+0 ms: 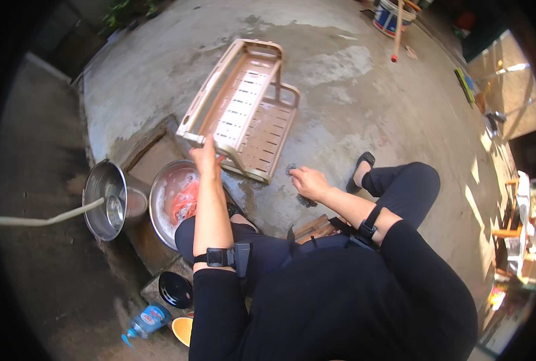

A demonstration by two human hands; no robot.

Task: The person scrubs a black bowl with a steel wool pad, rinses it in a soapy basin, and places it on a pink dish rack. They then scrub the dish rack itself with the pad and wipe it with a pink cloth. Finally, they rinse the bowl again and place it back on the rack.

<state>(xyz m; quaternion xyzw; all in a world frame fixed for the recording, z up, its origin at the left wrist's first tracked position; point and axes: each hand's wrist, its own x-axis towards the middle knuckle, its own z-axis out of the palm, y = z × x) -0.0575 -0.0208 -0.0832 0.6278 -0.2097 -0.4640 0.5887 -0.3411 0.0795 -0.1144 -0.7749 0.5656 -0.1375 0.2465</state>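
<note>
My left hand (207, 159) grips the near end of a beige plastic two-tier rack (245, 108), which stands tilted in the view on the wet concrete. My right hand (310, 182) is to the right of the rack, apart from it, with fingers curled at a dark wiry scouring pad (291, 168); whether it holds the pad is unclear. Another dark wiry clump (306, 201) shows just below that hand. Left of my knee, a metal basin (152, 203) holds suds and a coral-coloured cloth (186, 201).
A steel bucket (87, 203) with a hose (47, 221) running into it stands at the left. Nearer lie a black bowl (175, 289), a blue soap bottle (149, 319) and a yellow bowl (181, 330). A paint bucket (390, 20) stands at the far right.
</note>
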